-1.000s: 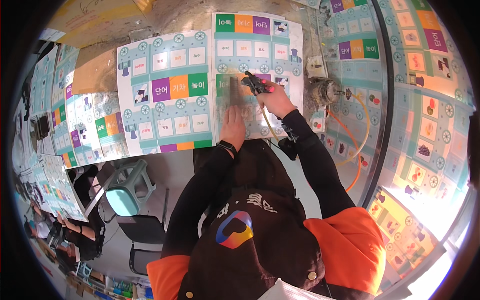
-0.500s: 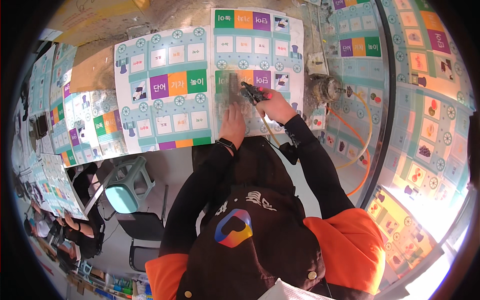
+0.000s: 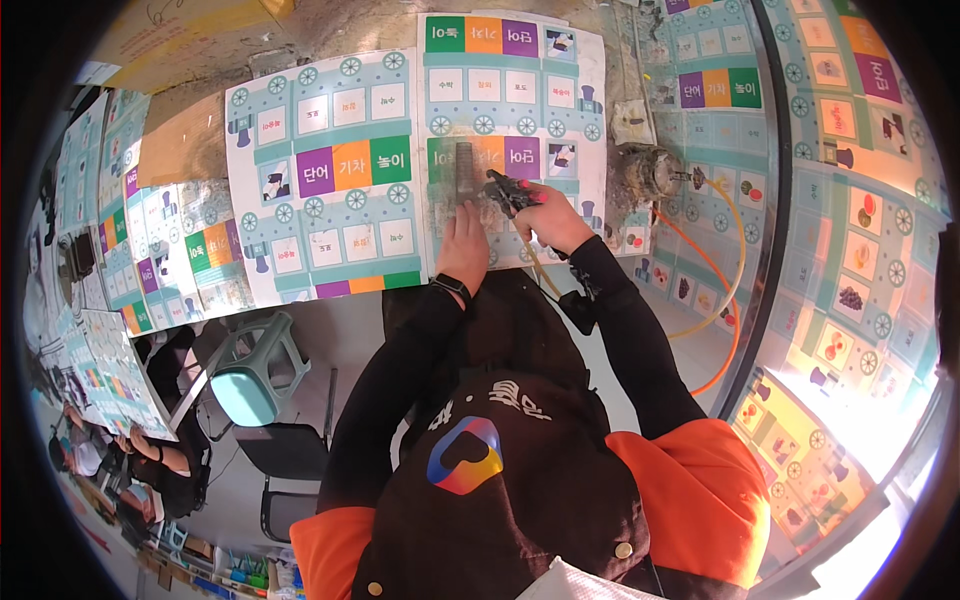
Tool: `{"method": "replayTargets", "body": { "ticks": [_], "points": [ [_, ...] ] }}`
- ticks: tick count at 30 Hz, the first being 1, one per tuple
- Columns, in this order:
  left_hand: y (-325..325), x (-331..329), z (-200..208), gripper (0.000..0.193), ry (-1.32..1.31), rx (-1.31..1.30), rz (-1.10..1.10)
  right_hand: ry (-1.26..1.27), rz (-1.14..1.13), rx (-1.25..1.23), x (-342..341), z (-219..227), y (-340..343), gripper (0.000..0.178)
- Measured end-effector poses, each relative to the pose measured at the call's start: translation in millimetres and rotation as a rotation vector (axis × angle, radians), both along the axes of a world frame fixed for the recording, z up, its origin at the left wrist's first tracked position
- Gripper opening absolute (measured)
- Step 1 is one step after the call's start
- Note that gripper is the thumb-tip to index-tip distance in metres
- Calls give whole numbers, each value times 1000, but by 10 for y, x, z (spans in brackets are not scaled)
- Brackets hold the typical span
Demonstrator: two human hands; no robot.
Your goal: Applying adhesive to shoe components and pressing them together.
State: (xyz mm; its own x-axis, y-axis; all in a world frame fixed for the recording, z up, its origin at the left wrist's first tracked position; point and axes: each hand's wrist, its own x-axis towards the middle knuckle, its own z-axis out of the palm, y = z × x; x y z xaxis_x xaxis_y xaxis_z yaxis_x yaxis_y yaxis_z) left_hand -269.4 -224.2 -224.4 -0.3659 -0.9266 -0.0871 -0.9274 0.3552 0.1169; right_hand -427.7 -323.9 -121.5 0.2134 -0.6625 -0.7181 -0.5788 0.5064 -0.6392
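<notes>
On the board-covered table, a narrow dark grey ridged strip [image 3: 464,168] lies lengthwise away from me over a dirty, worn patch. My left hand [image 3: 463,245], a dark watch on its wrist, has its fingers together at the strip's near end; they cover that end. My right hand [image 3: 556,220] is wrapped round a black air gun [image 3: 510,192], just right of the strip. Its nozzle points to the far left, and a pale yellow hose [image 3: 540,262] trails from it toward me. Printed train-picture boards [image 3: 350,235] cover the tabletop.
A dirty round metal fitting [image 3: 652,175] stands at the right, with yellow and orange hoses [image 3: 738,340] curving from it. Beyond is a dark metal rail [image 3: 778,200]. A pale green stool [image 3: 250,385] and a black chair [image 3: 285,455] stand at left; people [image 3: 150,480] sit farther off.
My right hand and the air gun have shifted slightly right and toward me, away from the strip. My left hand stays at the strip's near end.
</notes>
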Motion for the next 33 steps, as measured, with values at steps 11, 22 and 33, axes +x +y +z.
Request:
{"method": "replayTargets", "body": {
  "ticks": [11, 22, 33],
  "points": [
    [-55, 244, 127, 40, 391, 36, 73, 161, 36, -505, -345, -157, -67, 42],
    [717, 1656, 346, 31, 572, 276, 665, 961, 213, -771, -1031, -1062, 495, 52],
    [2075, 2331, 169, 32, 525, 308, 1043, 86, -326, -491, 518, -1280, 577, 38]
  ]
}}
